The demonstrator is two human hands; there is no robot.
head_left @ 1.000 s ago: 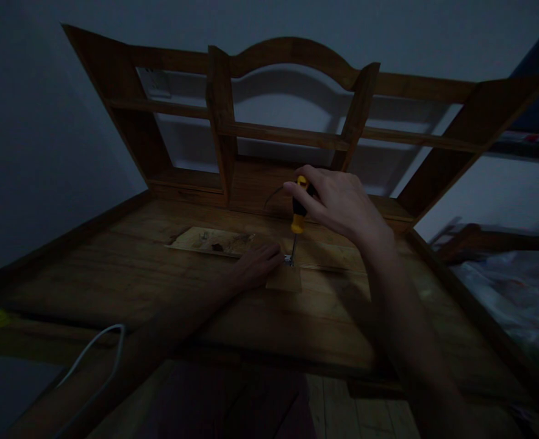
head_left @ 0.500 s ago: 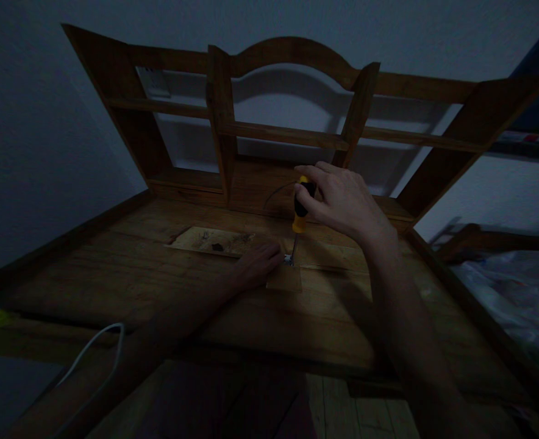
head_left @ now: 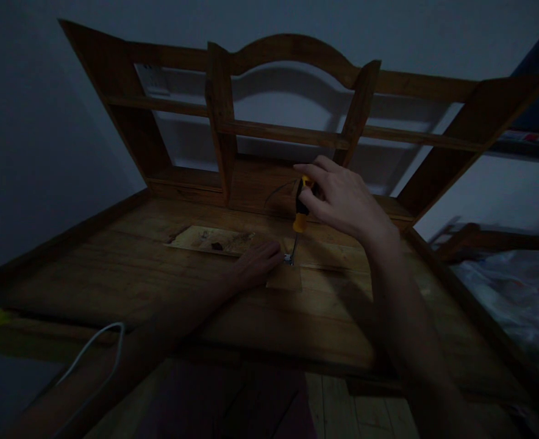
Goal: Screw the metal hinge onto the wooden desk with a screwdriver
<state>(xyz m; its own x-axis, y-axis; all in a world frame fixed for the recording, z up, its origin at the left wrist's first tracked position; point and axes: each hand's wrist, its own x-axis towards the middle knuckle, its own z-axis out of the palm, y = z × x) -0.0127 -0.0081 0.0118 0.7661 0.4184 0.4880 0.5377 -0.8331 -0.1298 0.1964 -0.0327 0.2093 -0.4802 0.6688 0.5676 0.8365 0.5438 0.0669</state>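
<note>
Your screwdriver (head_left: 300, 221) stands slightly tilted, its tip down at the small metal fitting (head_left: 288, 258). Your right hand (head_left: 331, 194), above and to the right of the fitting, has its fingers and thumb closed around the black-and-yellow handle. Your left hand (head_left: 258, 262) lies low just left of the fitting, fingertips beside it; you can't tell whether they pinch it. A small wooden piece (head_left: 284, 279) lies on the near side of the fitting, on the worktop (head_left: 127, 268). Farther left of the fitting is a pale strip (head_left: 205, 239) bearing dark bits; beyond the fitting rises a wooden shelf unit (head_left: 292, 135).
</note>
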